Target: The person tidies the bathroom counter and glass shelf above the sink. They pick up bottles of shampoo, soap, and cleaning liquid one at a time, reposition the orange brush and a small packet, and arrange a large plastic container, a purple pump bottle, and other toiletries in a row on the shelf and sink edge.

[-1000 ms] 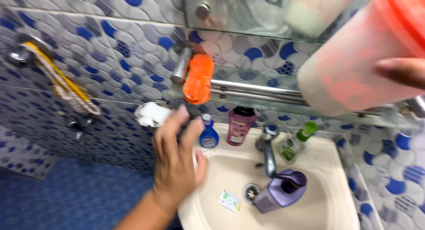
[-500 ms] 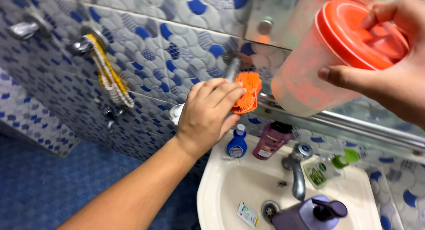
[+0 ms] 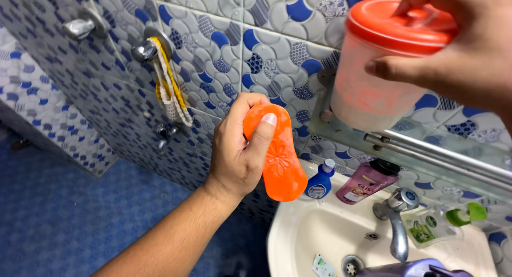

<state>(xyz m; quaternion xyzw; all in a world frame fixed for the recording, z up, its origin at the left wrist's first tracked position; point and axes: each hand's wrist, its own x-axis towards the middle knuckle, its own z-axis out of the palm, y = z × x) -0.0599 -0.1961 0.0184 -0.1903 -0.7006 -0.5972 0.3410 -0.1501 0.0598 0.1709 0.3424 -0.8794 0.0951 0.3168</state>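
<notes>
- The left hand (image 3: 240,149) is closed around an orange oval scrubber (image 3: 277,154), thumb pressed across its patterned face, fingers wrapped behind it
- The orange oval scrubber is held in the air, left of and above the cream sink (image 3: 298,239), in front of the tiled wall (image 3: 224,47)
- Its long axis runs nearly vertical, top end tilted slightly left toward the wall, lower rounded end pointing down and slightly right toward the sink rim; the flower-embossed face is turned toward the camera
- Risk: the hold covers only the upper half, so a wet or slick surface could probably let it slide down into the sink or knock the small blue bottle (image 3: 319,181) just beside its lower end
- The right hand (image 3: 458,47) grips a translucent jug with a red lid (image 3: 384,63) from above, fingers on the lid
- Risk: a lid-only hold could fail if the lid is loose, dropping the jug onto the glass shelf (image 3: 426,143) and the pink bottle (image 3: 365,181) below
</notes>
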